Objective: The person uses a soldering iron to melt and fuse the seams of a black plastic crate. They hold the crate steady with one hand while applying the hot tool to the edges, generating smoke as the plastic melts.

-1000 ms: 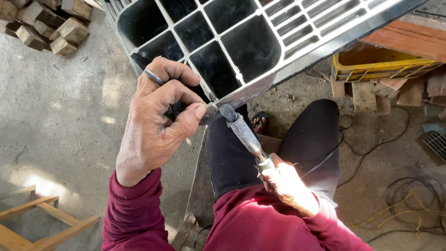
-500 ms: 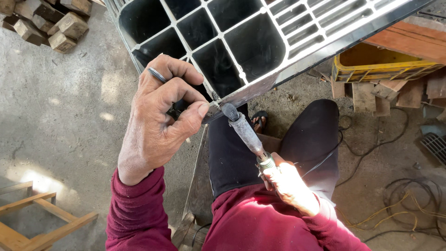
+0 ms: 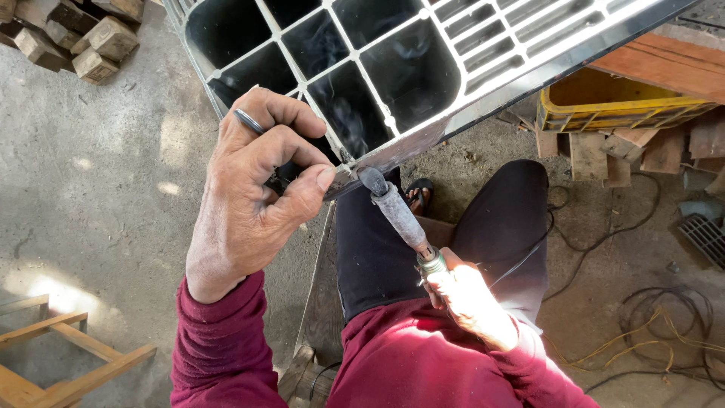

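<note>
Now, from the head camera — the left hand (image 3: pixel 253 200) pinches a thin rod (image 3: pixel 249 121) at the plastic crate (image 3: pixel 393 68) edge, above the lap. The right hand (image 3: pixel 472 302) grips a hot iron (image 3: pixel 396 211), tip touching the smoking seam — a slip could burn that thumb.

Single head-worn view, looking steeply down — close above the left hand (image 3: pixel 253 200) and right hand (image 3: pixel 472 302), floor beyond.
</note>
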